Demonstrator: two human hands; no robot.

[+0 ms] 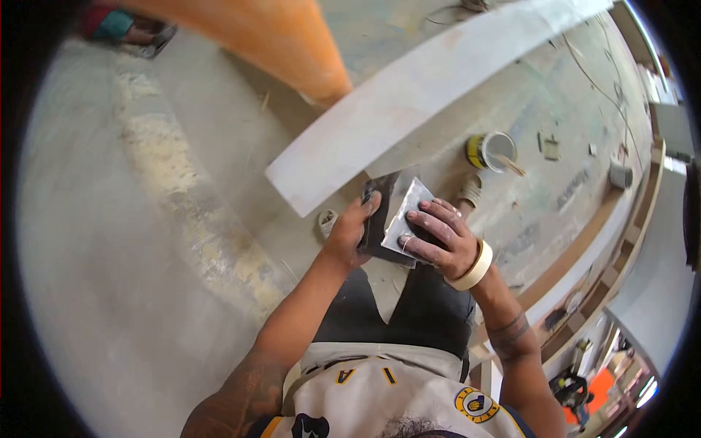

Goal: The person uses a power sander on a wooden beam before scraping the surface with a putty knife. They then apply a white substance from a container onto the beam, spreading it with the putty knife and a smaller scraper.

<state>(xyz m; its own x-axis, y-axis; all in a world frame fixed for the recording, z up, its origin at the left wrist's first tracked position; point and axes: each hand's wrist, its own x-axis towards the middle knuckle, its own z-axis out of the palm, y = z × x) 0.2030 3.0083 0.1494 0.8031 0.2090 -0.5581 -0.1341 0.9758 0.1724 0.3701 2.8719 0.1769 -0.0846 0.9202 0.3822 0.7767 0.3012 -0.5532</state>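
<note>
My left hand (349, 232) is closed around the edge of a dark flat plate (374, 228), its thumb on the near face. In my right hand (447, 239) is a light grey putty spreader (406, 213) with white paste along its edges, fingers pressed across its face. The spreader lies against or just over the dark plate; the exact contact is hidden. White residue marks the right fingers. A roll of masking tape (473, 267) is worn round my right wrist. Just beyond the hands stretches a long white board (409, 109), raised above the floor.
An orange, tapering piece (285, 51) meets the board's far side. An open can (491, 152) with a stick in it stands on the floor, and a smaller can (621, 175) is farther right. Cables trail at the right. Another person's foot (157, 42) shows at upper left.
</note>
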